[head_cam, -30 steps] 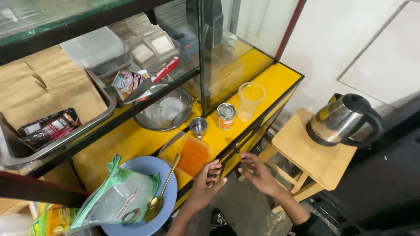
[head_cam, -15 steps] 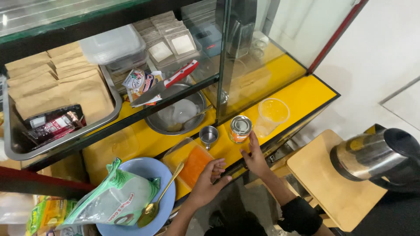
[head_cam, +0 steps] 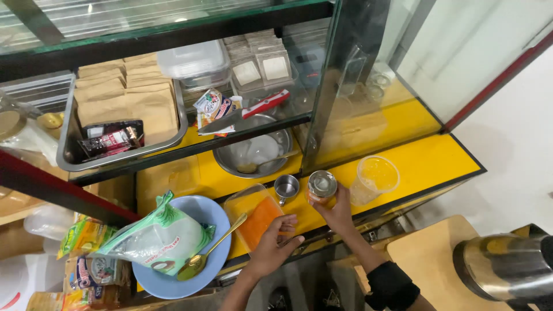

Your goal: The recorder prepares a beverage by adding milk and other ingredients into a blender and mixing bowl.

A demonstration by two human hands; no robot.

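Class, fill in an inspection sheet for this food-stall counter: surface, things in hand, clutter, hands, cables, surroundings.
Surface: yellow counter, black-edged.
Things in hand: small tin can; orange tub.
Clutter: clear plastic cup, small metal cup, steel bowl, blue plate bearing a green-white bag and gold spoon.
Hands: right hand grips the can; left hand touches the tub.
Cables: nothing seen.
Surroundings: glass display case, steel kettle, wooden stool.

Blue plate (head_cam: 214, 214) carries a white-green bag (head_cam: 155, 239) and gold spoon (head_cam: 210, 251). Steel bowl (head_cam: 253, 153) behind (spoon inside), clear cup (head_cam: 374, 179) on yellow surface (head_cam: 426, 158), kettle (head_cam: 507, 266) far right.
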